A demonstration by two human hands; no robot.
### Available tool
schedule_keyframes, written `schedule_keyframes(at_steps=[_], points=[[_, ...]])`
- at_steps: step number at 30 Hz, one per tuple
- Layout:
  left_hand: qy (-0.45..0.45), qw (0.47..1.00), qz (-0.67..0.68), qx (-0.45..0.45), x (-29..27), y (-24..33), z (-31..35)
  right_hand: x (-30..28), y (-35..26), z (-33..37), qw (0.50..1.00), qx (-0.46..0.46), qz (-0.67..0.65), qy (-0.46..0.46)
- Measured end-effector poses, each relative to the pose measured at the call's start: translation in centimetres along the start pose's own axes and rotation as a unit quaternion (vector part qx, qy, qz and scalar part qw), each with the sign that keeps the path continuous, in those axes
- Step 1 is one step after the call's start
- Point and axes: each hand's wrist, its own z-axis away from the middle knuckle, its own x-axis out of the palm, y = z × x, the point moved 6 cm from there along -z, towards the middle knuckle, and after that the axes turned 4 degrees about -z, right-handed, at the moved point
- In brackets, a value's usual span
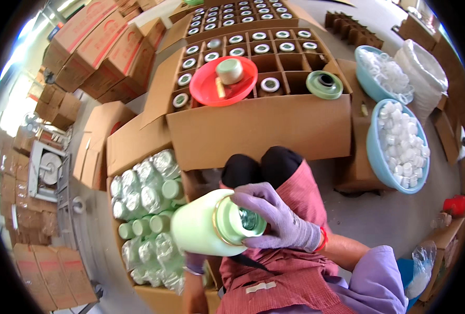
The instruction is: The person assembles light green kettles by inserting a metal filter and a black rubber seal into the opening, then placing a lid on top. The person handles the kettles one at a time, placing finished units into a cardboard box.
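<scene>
Big brown cardboard carton (258, 125) at 12 o'clock, flaps open, w/ cardboard divider cells. Second divided carton (237, 15) behind it, further toward 12. Open brown carton (138, 138) at 9 o'clock, packed w/ pale green flasks in clear plastic bags (143, 199). Stack of closed brown boxes w/ red print (104, 44) at 10–11 o'clock. More brown boxes (49, 277) at 7–8 o'clock, others along the left rim (59, 104). Flat cardboard dividers (353, 29) at 1 o'clock. Small brown box (355, 170) at 3 o'clock under a blue basin.

Two blue basins (373, 141) – one red tray (207, 86) – one green flask (201, 228).
</scene>
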Motion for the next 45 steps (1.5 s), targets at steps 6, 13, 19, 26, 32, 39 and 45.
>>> schedule_keyframes(at_steps=[6,13,19,26,32,39,45], points=[[-0.091,0.886,-0.451,0.051,2.5,17.0,-2.4,-2.6,1.7,8.8,0.972,0.097,0.153,-0.149],[-0.326,0.751,-0.573,0.037,13.1,10.8,-8.9,-24.0,10.4,-2.3,0.864,0.037,0.503,-0.003],[-0.277,0.759,-0.579,0.111,14.0,12.0,-9.6,-37.4,23.2,-3.3,0.813,0.296,0.494,-0.089],[-0.009,0.990,0.112,0.088,10.9,15.0,-13.8,-15.6,6.2,-8.3,0.917,-0.037,0.395,-0.037],[0.087,0.917,-0.164,0.354,13.6,20.0,-12.1,-9.4,4.3,-7.5,0.979,0.045,0.152,0.126],[-0.054,0.666,-0.512,0.540,14.3,21.4,-7.9,-7.9,7.6,-2.1,0.933,0.155,-0.318,-0.062],[-0.079,0.878,-0.335,0.331,8.4,13.5,-6.1,-12.2,9.7,0.6,0.902,0.415,-0.097,0.069]])
